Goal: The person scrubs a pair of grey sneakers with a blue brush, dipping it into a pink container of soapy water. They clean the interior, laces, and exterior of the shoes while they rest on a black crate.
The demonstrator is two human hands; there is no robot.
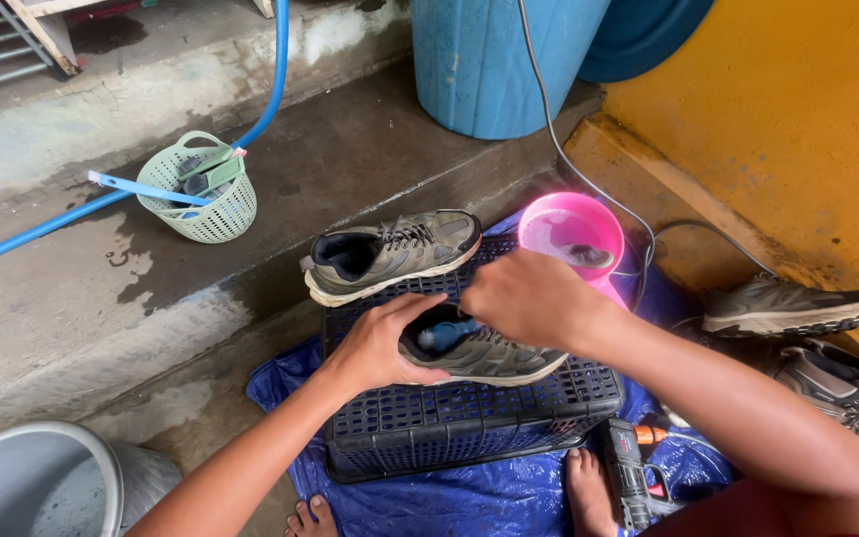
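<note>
Two olive-grey sneakers lie on an upturned dark plastic crate (469,423). My left hand (382,343) grips the heel of the nearer sneaker (504,356), steadying it. My right hand (524,296) is closed over that shoe's opening, where something blue (447,334) sits inside; what the fingers hold is hidden. The second sneaker (390,254) rests untouched at the crate's far edge, laces up.
A pink basin (574,231) with water stands right of the crate. Another pair of shoes (792,306) lies by the yellow wall. A green basket (206,189), blue hose, blue barrel (494,60), grey tub (37,482), a power tool (628,477) and blue tarp surround me.
</note>
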